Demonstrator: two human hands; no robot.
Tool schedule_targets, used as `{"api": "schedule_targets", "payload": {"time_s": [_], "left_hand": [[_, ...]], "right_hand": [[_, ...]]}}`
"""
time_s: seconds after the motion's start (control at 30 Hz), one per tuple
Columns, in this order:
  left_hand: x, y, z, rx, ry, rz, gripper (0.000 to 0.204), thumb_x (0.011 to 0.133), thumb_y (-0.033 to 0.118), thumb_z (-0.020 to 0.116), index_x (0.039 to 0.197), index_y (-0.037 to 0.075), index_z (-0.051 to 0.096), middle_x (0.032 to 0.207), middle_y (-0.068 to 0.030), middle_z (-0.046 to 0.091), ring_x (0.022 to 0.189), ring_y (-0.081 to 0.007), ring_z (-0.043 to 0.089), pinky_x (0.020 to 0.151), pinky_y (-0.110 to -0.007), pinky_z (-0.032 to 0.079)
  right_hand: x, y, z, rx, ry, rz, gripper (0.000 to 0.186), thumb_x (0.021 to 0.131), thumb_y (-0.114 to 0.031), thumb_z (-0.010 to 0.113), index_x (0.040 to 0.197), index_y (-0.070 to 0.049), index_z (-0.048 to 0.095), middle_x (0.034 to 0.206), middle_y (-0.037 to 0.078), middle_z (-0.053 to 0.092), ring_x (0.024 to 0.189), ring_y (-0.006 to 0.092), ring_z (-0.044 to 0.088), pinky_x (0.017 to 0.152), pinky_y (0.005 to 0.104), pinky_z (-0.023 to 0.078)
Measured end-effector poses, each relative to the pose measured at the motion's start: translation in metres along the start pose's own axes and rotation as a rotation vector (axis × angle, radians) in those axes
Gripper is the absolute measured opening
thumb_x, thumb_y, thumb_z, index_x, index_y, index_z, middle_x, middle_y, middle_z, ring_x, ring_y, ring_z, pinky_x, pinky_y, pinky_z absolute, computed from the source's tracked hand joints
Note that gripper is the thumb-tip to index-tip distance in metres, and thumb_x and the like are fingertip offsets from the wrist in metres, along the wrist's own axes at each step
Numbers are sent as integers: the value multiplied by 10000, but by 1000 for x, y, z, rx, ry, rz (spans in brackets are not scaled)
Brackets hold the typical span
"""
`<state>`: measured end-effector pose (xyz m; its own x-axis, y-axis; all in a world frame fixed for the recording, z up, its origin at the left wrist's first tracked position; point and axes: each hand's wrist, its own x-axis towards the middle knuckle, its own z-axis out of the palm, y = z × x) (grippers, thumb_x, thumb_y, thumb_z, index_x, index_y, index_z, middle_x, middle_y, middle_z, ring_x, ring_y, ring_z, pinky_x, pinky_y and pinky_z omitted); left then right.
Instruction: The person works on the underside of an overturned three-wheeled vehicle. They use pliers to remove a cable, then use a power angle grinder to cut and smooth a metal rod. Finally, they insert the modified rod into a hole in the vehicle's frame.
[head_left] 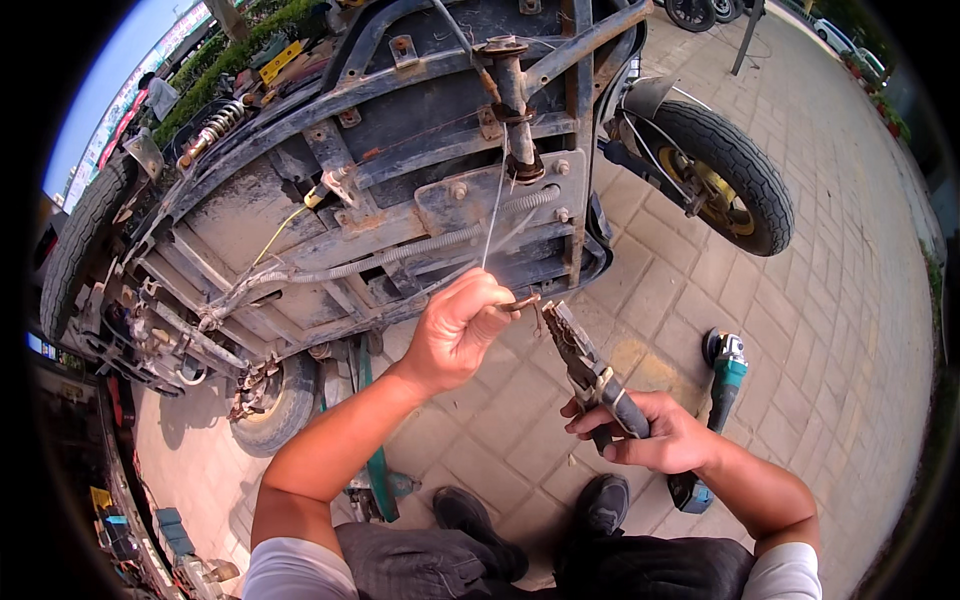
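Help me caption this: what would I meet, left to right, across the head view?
Black treaded rubber tyre, pale-rimmed dark wheel, bare left hand, worn metal pliers, teal-and-black angle grinder, white car.

Pliers point(582, 362) right of the wire point(495, 215); vehicle underside point(385, 190) beyond; grinder point(729, 376) on the paving point(805, 330), farther right

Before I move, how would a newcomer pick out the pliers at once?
Start at the vehicle's tipped-up underside. Below and right of it in view, the right hand holds the pliers, their metal nose pointing up-left, near the left hand. Unlike the teal-and-black grinder lying on the paving, they are gripped.
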<state>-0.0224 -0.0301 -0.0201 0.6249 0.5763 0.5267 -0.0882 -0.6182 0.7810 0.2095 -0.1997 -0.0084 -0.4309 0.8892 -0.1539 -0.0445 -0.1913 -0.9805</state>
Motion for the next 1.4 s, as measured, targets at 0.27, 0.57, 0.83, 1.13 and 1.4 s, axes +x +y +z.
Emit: {"api": "schedule_targets", "payload": {"time_s": [0.27,0.57,0.83,1.13,1.4], "left_hand": [[0,5,-1,73,47,16,205,976,232,573,967,28,574,785,-64,566,722,-212,514,665,-306,430],[9,6,15,174,203,18,199,965,209,590,922,16,576,755,-73,545,671,-217,489,620,-317,417],[11,9,16,241,220,32,157,908,150,647,915,19,561,745,-94,496,688,-282,468,629,-359,406],[4,-4,5,269,247,119,144,923,148,635,940,22,568,740,-83,460,684,-263,447,617,-358,394],[11,0,4,403,246,146,146,908,157,650,914,29,582,728,-92,504,666,-282,493,595,-368,412]], "right_hand": [[7,8,10,63,-16,-54,363,784,25,629,1145,-5,653,1283,109,564,1172,210,534,947,331,459],[9,10,16,31,57,-130,242,785,37,625,1021,-2,658,1139,120,593,1111,245,547,971,354,417],[16,19,40,0,290,-139,86,784,-35,703,861,-18,669,957,120,616,930,228,580,840,371,467],[0,18,37,1211,-389,141,403,892,-499,634,775,-124,544,930,66,466,686,185,455,519,289,399],[13,6,29,-83,345,116,274,909,-318,666,790,-87,577,776,56,543,674,197,521,552,321,429]]}}
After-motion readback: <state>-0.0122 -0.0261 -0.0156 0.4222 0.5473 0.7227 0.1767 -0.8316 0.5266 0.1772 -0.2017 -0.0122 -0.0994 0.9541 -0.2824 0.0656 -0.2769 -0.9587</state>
